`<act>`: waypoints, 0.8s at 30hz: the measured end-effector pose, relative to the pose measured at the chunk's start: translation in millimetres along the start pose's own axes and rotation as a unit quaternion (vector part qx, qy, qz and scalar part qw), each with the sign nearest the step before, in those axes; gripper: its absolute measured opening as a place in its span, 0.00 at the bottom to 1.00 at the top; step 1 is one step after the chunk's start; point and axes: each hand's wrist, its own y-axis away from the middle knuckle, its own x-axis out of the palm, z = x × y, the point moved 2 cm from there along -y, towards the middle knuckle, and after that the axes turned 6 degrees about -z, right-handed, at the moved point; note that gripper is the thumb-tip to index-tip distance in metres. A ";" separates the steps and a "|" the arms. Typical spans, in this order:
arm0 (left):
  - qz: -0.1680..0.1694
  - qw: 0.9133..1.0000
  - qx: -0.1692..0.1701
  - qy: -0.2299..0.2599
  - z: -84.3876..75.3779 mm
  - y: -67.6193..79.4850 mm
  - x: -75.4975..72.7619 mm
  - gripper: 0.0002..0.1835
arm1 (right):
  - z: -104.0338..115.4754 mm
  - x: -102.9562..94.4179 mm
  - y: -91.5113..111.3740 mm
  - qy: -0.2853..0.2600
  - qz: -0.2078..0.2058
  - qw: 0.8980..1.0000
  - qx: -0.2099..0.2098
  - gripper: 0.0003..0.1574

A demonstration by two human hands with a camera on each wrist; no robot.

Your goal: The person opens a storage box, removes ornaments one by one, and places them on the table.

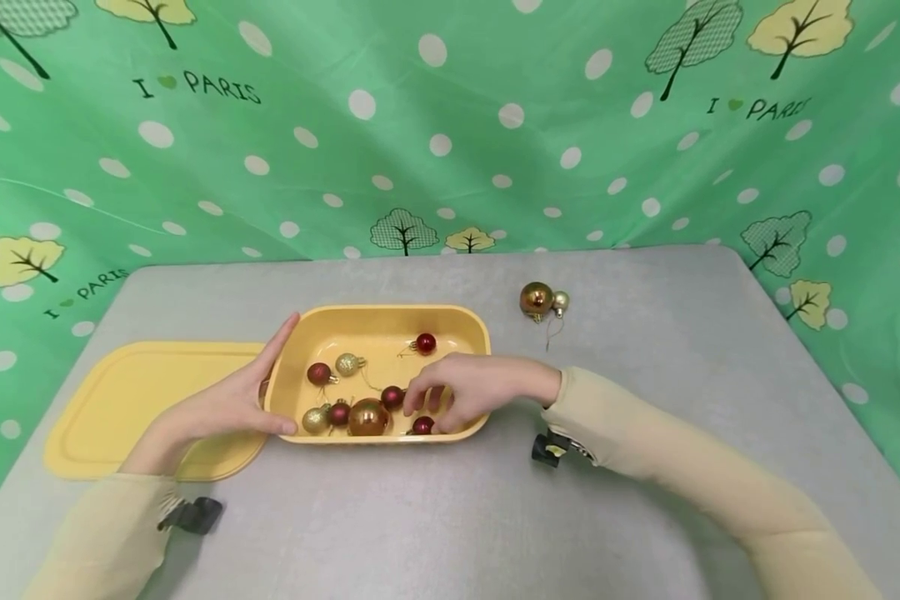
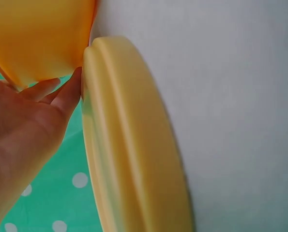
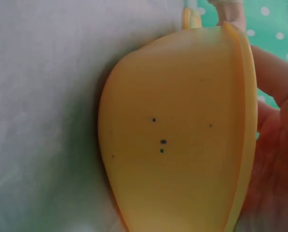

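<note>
A yellow plastic box on the table holds several small red and glittery gold Christmas balls and a large shiny gold ball. My left hand braces the box's left end, its straight fingers along the outside and the thumb at the front corner. In the left wrist view, the fingers meet the outer wall. Over the box's right front, my right hand reaches in with loosely bent fingers. A red ball lies right beside its thumb and fingertips. In the right wrist view, the box wall hides the fingertips.
A yellow lid lies left of the box, partly under my left forearm. Behind and to the right, a shiny gold ball and a small pale gold ball sit on the grey table. A green patterned cloth hangs behind.
</note>
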 end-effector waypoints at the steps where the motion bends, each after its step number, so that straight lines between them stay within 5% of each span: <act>1: -0.001 1.000 -0.001 0.000 0.4 0.4 0.1 0.74 | -0.2 0.7 -2.1 0.004 0.009 1.000 0.006 0.23; 10: -0.004 1.000 -0.010 -0.009 1.0 0.6 0.3 0.73 | -2.8 7.5 -16.0 0.022 0.036 0.999 0.028 0.18; 24: -0.009 0.999 0.007 -0.030 -1.0 0.4 0.2 0.73 | -5.5 4.0 -7.8 -0.080 -0.054 0.995 -0.029 0.18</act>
